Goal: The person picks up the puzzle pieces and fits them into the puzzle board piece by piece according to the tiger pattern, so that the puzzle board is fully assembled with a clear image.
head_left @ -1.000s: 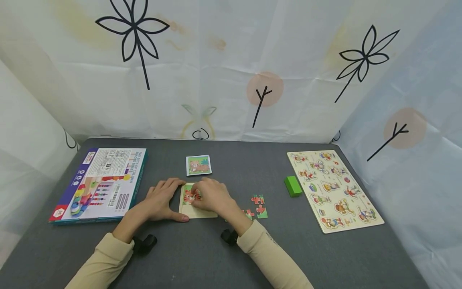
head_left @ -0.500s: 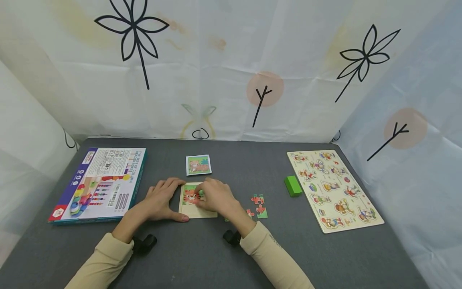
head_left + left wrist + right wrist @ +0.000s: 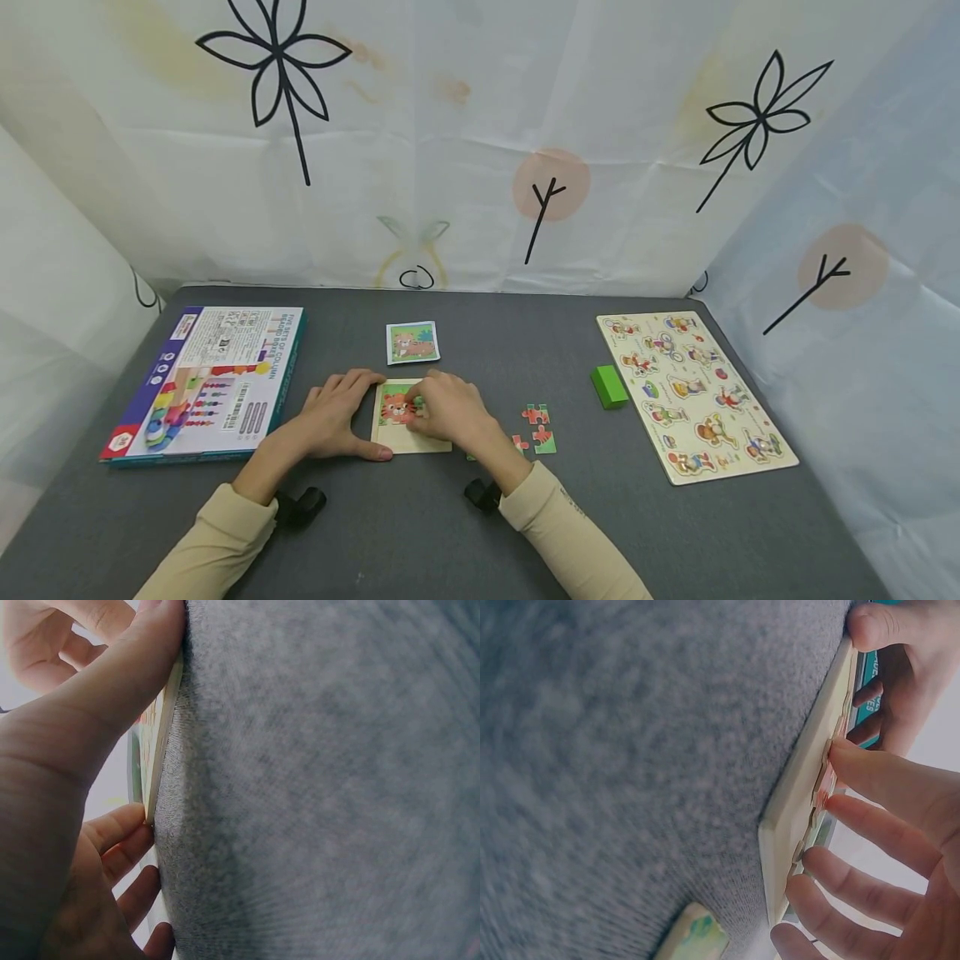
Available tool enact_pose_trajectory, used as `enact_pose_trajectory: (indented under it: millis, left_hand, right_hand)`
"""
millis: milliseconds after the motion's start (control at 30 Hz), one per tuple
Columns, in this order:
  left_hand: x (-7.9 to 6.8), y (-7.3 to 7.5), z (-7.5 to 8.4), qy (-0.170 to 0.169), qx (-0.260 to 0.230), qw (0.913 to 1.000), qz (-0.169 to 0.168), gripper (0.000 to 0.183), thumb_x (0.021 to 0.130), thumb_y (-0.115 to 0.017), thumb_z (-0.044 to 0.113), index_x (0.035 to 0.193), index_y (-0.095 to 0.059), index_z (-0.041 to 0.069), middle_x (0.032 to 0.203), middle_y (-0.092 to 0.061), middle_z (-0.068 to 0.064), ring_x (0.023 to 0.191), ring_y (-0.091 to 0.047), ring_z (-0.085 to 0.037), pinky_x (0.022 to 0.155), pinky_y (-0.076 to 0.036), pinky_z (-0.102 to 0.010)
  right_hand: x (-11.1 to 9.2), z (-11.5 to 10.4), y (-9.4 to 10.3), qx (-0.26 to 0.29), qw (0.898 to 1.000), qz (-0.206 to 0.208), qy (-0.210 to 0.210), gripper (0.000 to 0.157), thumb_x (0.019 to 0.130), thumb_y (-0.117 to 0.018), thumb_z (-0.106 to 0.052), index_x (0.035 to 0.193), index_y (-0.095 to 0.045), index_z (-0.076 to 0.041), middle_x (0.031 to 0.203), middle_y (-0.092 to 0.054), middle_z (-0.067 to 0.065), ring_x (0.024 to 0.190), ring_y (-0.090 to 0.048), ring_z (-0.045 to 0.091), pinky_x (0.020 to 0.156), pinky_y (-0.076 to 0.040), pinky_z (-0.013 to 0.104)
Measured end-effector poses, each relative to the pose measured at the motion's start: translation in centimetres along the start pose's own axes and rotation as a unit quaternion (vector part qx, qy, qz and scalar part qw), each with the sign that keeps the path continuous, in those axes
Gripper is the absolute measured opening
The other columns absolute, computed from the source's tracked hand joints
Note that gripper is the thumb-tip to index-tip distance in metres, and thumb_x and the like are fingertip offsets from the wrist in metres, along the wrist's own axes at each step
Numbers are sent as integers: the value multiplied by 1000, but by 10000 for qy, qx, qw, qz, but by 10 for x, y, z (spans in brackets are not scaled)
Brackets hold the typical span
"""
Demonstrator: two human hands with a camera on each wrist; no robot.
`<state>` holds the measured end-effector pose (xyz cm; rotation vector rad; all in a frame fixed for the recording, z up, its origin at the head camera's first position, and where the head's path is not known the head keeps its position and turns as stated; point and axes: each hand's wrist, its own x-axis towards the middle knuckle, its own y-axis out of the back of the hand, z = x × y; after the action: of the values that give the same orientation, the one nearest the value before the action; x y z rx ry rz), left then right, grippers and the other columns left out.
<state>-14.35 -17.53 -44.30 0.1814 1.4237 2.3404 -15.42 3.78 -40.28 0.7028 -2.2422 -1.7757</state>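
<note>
A wooden puzzle tray (image 3: pixel 412 443) lies flat on the grey table, with assembled jigsaw pieces (image 3: pixel 395 408) showing a red-orange animal face on green. My left hand (image 3: pixel 333 421) spans its left side: the thumb (image 3: pixel 142 656) lies along the near edge, and a fingertip touches the far corner. Over the right half of the tray, my right hand (image 3: pixel 452 410) pinches a puzzle piece (image 3: pixel 822 780) between thumb and index finger, at the tray's surface. Its other fingertips rest by the pieces' edge. The right hand hides part of the picture in the head view.
Several loose jigsaw pieces (image 3: pixel 545 440) lie right of the tray, partly behind the right forearm. A small picture card (image 3: pixel 413 343) sits beyond it. At left is a large box (image 3: pixel 210 383); at right are a green block (image 3: pixel 609 387) and an animal pegboard (image 3: pixel 697 400).
My right hand has shifted slightly right, uncovering more of the animal face and covering part of the loose pieces. In the last half second both hands stay put.
</note>
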Motion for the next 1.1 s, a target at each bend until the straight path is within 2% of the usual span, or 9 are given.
enact_pose_trajectory:
  millis: [500, 700, 833, 1100]
  left_hand:
    - [1, 3, 1, 71, -12, 9999, -134, 112, 64, -85, 72, 149, -43, 13, 153, -44, -16, 135, -40, -44, 100, -35, -66]
    - [2, 3, 2, 68, 14, 9999, -140, 112, 64, -85, 72, 149, -43, 13, 152, -44, -16, 134, -41, -43, 98, -36, -64]
    - [2, 3, 4, 87, 64, 9998, -158, 112, 64, -85, 73, 149, -43, 13, 152, -44, -16, 133, -41, -43, 98, -37, -64]
    - [1, 3, 1, 94, 46, 9998, -144, 112, 64, -84, 73, 149, -42, 13, 153, -43, -16, 133, -40, -43, 98, -36, -64]
  right_hand:
    - [-1, -1, 0, 7, 9999, 109, 10, 26, 86, -83, -33, 109, -81, -22, 112, -72, -1, 100, -68, 17, 73, -57, 36]
    - [-2, 2, 1, 60, 9998, 147, 86, 24, 87, -83, -34, 108, -81, -22, 109, -71, -1, 92, -65, 15, 66, -53, 33]
    - [-4, 8, 6, 247, 9994, 223, 116, 26, 88, -81, -32, 111, -80, -21, 108, -71, 2, 87, -63, 16, 60, -49, 32]
    - [-16, 28, 18, 340, 9988, 359, -11, 31, 88, -81, -30, 117, -78, -18, 111, -71, 6, 85, -64, 20, 57, -49, 32]
